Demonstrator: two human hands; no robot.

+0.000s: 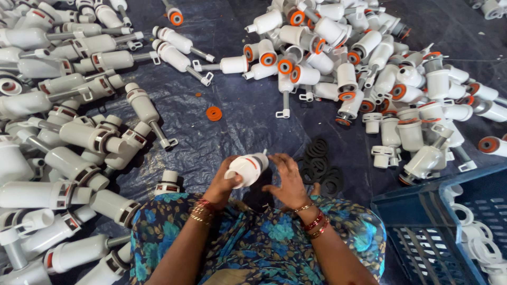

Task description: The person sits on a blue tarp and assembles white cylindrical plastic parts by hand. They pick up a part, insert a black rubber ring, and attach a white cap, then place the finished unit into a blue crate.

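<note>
Left hand (224, 182) gripped a white plastic valve body (248, 168) mid-assembly, right hand (288, 179) half-curled, empty beside it; black rubber washers (319, 163) lay just right, likely fitted next.

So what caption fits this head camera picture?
Left hand grips a white plastic part, right hand at its end, among heaped parts.

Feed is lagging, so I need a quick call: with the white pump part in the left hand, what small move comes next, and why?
Probably reach the right hand to the pile of black rubber rings just beyond it. The left hand grips the white pump part, and the right hand's fingers look empty beside its end.
</note>
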